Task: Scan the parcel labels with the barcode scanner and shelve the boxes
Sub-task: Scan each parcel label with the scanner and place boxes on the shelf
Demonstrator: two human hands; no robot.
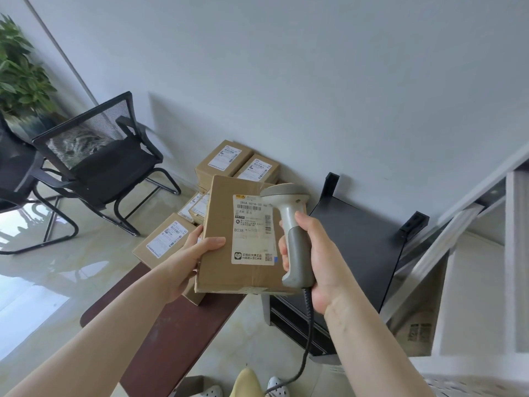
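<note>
Nearest, the right hand curls round the grip of the grey-and-cream pistol-shaped barcode scanner, its coiled black cable trailing toward six o'clock. At nine o'clock of it, the left hand pinches the flat brown cardboard parcel by one edge, thumb on top. Held so thinly, the parcel could tip or slip. The scanner head overlaps the white shipping label, so a read may miss the barcode. Beyond, toward twelve o'clock, more labelled brown boxes lie heaped on the floor; the black shelf stands at three o'clock.
</note>
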